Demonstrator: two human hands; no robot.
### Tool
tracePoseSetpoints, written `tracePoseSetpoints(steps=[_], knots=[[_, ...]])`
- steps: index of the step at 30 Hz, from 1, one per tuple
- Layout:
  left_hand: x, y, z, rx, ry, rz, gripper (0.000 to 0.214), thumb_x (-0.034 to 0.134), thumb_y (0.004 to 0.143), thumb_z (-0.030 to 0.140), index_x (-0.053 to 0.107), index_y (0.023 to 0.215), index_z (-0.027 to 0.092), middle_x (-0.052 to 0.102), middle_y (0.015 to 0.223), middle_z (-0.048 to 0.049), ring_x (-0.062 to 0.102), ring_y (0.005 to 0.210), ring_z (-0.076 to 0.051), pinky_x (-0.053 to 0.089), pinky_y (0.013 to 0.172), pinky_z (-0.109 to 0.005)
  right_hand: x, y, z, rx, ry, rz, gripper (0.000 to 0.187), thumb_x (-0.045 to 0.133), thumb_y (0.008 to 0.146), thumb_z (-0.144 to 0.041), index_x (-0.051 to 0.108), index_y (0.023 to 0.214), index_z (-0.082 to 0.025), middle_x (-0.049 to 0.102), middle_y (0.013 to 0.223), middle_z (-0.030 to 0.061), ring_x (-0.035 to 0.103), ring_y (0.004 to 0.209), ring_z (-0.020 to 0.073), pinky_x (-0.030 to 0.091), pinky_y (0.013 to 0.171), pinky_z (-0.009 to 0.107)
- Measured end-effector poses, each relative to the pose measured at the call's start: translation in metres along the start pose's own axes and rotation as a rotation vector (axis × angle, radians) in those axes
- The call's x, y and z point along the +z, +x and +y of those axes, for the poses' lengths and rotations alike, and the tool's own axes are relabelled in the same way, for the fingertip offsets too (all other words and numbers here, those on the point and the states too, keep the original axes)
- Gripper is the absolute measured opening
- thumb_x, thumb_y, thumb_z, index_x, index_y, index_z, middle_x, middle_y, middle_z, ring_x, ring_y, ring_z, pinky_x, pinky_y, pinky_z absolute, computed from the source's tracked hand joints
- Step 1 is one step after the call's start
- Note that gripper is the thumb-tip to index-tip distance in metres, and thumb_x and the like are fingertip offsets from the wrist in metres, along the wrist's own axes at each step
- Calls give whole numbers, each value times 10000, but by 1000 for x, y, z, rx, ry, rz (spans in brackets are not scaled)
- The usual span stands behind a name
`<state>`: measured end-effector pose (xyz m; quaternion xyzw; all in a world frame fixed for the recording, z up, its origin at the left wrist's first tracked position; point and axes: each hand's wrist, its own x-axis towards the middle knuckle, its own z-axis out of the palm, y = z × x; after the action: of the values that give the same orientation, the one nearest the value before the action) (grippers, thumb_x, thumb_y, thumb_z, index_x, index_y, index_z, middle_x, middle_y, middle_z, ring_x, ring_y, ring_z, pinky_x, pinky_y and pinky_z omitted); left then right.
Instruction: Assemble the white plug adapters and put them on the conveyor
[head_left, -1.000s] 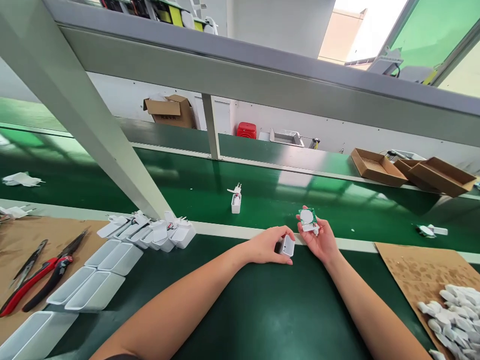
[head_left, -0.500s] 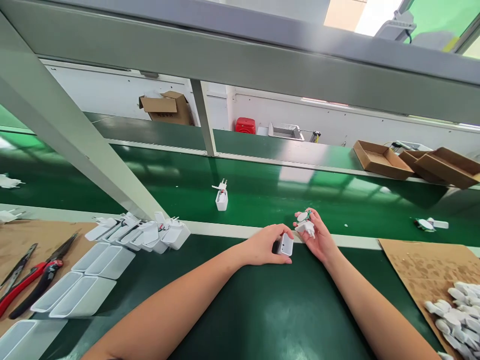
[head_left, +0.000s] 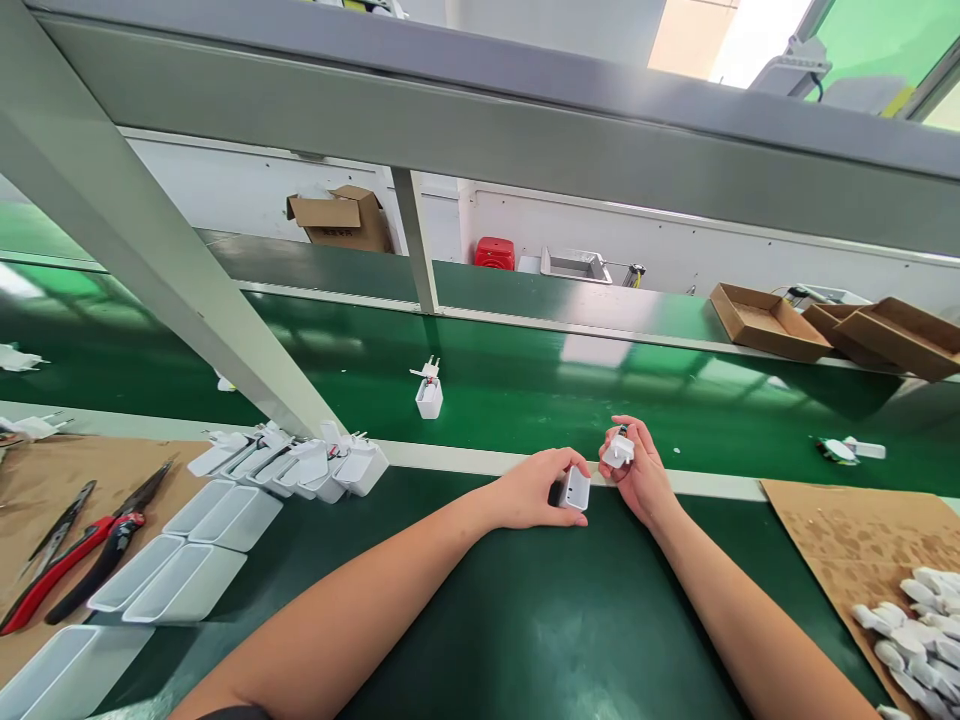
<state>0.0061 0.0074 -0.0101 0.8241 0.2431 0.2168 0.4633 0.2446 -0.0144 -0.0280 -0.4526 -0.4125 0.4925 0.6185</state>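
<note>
Head view: two hands near the centre of the frame, a white housing in one and a white plug piece in the other.
The left hand (head_left: 525, 492) grips the small open-ended housing (head_left: 576, 492) between thumb and fingers, right of centre above the dark green surface (head_left: 510, 620). Just beside it, the right hand (head_left: 643, 478) has its fingers curled round the plug piece (head_left: 619, 451), the two parts apart. Empty white cases (head_left: 196, 592) line the lower left, near red-and-black pliers (head_left: 84, 562); one filled case (head_left: 429, 400) stands above centre-left. White pieces (head_left: 919, 630) lie heaped at the lower right, partly on a cardboard sheet (head_left: 847, 530).
</note>
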Motion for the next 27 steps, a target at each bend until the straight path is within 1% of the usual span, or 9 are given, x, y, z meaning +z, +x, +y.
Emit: tracePoseSetpoints(steps=[5, 8, 11, 14, 17, 19, 21, 24, 27], knots=[[1, -1, -2, -4, -12, 8, 588, 928, 794, 485, 622, 1252, 279, 698, 1106, -32, 675, 947, -221, 525, 776, -317, -3, -8, 0, -59, -218, 25, 373, 722, 971, -651, 802, 1130, -324, 613, 790, -8, 427, 532, 132, 346, 410, 272], [1, -1, -3, -7, -41, 24, 564, 944, 764, 490, 619, 1165, 262, 705, 1115, -36, 673, 961, -225, 530, 803, -327, -5, -17, -2, -106, -373, 14, 274, 872, 885, -528, 868, 1041, -302, 650, 817, 20, 458, 587, 154, 410, 472, 303], [1, -2, -3, -51, -102, 23, 572, 947, 752, 505, 607, 1138, 255, 706, 1135, -39, 673, 952, -219, 529, 808, -329, -8, -18, -5, -114, -456, -21, 245, 880, 880, -510, 885, 1014, -304, 662, 833, 38, 530, 662, 185, 501, 536, 321], [2, -4, -1, -99, -199, 14, 584, 929, 776, 521, 586, 1170, 260, 715, 1132, -36, 675, 943, -212, 529, 826, -335, -11, -13, -8, -70, -464, -118, 348, 788, 941, -580, 877, 1108, -288, 713, 962, 69, 628, 723, 203, 609, 595, 354], [2, -4, -1, -130, -302, 74, 564, 901, 816, 525, 537, 1153, 256, 717, 1088, -23, 678, 923, -204, 537, 859, -351, -16, -8, -9, -43, -425, -240, 438, 736, 965, -615, 838, 1249, -298, 707, 1233, 99, 726, 982, 261, 697, 781, 405], [2, -4, -4, -136, -352, 148, 556, 888, 833, 528, 518, 1139, 250, 709, 1072, -22, 678, 917, -202, 539, 857, -351, -20, -6, -7, -27, -359, -361, 522, 777, 954, -557, 741, 1424, -333, 669, 1336, 89, 716, 1161, 279, 684, 951, 429], [3, -3, -7, -139, -367, 209, 557, 887, 832, 540, 520, 1128, 244, 701, 1066, -27, 674, 926, -206, 534, 833, -338, -22, -6, -3, -29, -312, -460, 664, 828, 933, -469, 619, 1554, -363, 645, 1340, 76, 707, 1211, 260, 646, 1051, 436], [3, -2, -11, -139, -366, 220, 559, 891, 826, 556, 530, 1114, 242, 700, 1047, -26, 666, 919, -205, 522, 799, -322, -22, -7, 3, -70, -406, -470, 667, 867, 900, -400, 647, 1528, -355, 645, 1316, 79, 711, 1155, 238, 666, 973, 385], [4, -2, -11, -124, -381, 196, 544, 893, 830, 549, 537, 1101, 239, 703, 1036, -23, 659, 902, -197, 518, 791, -319, -19, -10, 5, -77, -462, -360, 562, 940, 815, -367, 784, 1352, -314, 719, 1258, 86, 719, 1083, 246, 676, 849, 342]])
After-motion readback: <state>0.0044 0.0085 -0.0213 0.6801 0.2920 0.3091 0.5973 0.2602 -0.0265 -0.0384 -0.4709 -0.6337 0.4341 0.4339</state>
